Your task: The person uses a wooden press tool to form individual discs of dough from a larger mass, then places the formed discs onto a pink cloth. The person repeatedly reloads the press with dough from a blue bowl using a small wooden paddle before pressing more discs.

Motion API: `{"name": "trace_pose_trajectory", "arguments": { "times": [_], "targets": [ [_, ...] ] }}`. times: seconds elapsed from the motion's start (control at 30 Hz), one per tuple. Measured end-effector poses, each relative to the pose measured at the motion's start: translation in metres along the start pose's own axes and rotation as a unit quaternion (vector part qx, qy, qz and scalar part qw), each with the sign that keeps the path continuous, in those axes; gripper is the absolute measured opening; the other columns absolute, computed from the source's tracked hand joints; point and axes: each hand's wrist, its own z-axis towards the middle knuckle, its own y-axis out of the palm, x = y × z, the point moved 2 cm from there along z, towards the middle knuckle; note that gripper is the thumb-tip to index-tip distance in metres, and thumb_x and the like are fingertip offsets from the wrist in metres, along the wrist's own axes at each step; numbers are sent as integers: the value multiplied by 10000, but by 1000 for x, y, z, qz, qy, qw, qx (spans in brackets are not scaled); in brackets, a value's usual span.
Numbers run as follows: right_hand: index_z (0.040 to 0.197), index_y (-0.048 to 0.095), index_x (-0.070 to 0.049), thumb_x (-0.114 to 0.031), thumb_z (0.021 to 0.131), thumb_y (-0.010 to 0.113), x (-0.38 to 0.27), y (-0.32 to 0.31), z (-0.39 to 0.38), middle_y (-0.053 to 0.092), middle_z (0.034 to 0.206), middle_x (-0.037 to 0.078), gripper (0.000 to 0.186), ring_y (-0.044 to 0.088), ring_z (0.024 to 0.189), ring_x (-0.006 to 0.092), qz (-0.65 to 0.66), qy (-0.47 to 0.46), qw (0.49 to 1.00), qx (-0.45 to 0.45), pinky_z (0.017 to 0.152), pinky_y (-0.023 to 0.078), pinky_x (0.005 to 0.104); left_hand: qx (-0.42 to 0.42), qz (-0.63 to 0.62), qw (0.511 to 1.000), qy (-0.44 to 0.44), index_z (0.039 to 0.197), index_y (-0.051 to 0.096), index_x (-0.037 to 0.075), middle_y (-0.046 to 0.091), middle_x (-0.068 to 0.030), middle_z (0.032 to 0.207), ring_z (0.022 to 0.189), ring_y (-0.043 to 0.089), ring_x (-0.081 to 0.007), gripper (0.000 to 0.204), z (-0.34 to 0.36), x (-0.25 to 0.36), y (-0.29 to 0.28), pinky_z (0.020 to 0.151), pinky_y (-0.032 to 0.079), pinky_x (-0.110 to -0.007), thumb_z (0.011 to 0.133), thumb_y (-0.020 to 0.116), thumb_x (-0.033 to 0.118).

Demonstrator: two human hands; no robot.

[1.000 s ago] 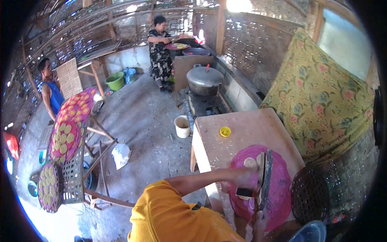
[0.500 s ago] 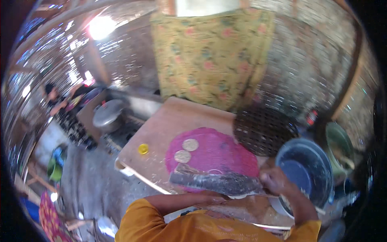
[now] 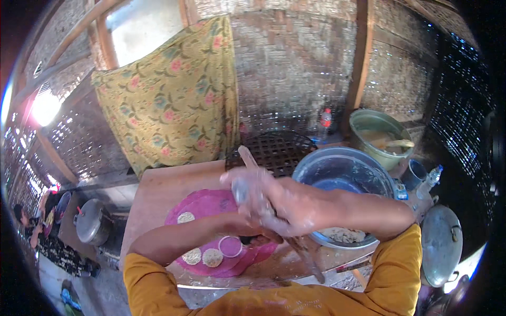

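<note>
My right hand [image 3: 284, 203], dusted with white and blurred by motion, closes round the middle of a long, narrow, board-like piece [image 3: 311, 266] seen nearly edge-on. The piece slants from above my knuckles down toward my shirt; its exact kind is unclear. My left hand [image 3: 245, 225] is tucked below, partly covered, its curled fingers against the same piece. Under my hands lies a round pink sheet [image 3: 197, 203] on the table [image 3: 158, 184]. Several pale, flat rounds [image 3: 212, 258] rest on it beside a white ring [image 3: 230, 255].
Right of my hands stands a large blue basin [image 3: 303, 171], with pale, crumbly dough [image 3: 342, 235] by its near side. Behind are a dark woven tray [image 3: 274, 147], a red-capped bottle [image 3: 326, 120] and a green tub [image 3: 363, 139]. A lidded pot [image 3: 94, 224] stands left.
The view has turned right. The board-like piece swung from lying level across the sheet to a steep slant, and my right hand moved from its end to its middle. More pale rounds show.
</note>
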Motion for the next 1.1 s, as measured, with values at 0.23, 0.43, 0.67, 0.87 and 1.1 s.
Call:
{"name": "trace_pose_trajectory", "arguments": {
  "times": [0.23,0.43,0.67,0.87,1.1],
  "targets": [
    [1249,364,-32,-65,888,543,9,-70,-68,493,971,111,404,569,798,216,-152,138,925,319,740,469,318,38,377,923,70,1000,651,55,633,-80,892,981,609,-235,190,33,73,37,871,461,-373,819,649,114],
    [1158,396,-73,-153,937,500,31,-132,-193,386,615,-11,257,373,431,87,71,91,743,660,437,492,298,33,93,984,148,1160,616,130,619,-56,1069,1020,587,-221,274,29,-7,-59,861,487,-388,897,608,205],
    [1027,504,-53,-395,980,431,102,-67,-221,612,997,102,353,604,802,219,291,45,608,737,799,489,372,435,157,783,416,1353,406,44,409,-121,1346,1231,417,-231,550,127,25,42,1053,356,-389,903,563,319],
    [1151,609,-101,-468,862,573,96,-15,-298,594,1121,159,469,556,1068,297,-363,405,836,72,930,426,398,216,-164,734,623,867,454,111,420,-26,766,686,433,-152,214,64,159,28,637,386,-318,874,565,293],
    [995,651,-125,-155,743,629,67,-25,-329,666,888,122,254,645,872,306,-384,604,687,-126,734,505,437,93,-210,910,346,787,444,140,384,0,690,478,398,-137,395,79,153,-27,358,319,-262,828,513,527]
  ]
}}
